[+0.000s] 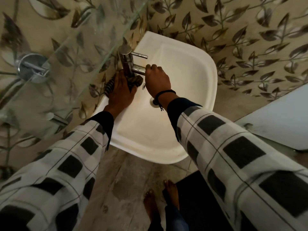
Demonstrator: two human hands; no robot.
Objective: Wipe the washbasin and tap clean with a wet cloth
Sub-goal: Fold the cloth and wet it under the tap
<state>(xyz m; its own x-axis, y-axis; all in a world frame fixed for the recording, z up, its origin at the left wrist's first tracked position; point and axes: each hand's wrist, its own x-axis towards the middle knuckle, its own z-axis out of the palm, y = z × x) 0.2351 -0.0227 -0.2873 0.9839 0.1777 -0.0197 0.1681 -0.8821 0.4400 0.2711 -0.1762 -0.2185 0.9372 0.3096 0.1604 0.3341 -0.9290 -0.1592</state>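
Observation:
A white washbasin is fixed to the leaf-patterned wall, its drain partly hidden by my right wrist. A chrome tap stands at the basin's left edge, with a thin lever on top and a spout below. My left hand presses a dark striped cloth against the base of the tap. My right hand is closed around the end of the spout.
A glass shelf juts out above the tap on the left, with a chrome bracket behind it. A white surface lies at the right. My bare feet stand on the stained floor beside a dark mat.

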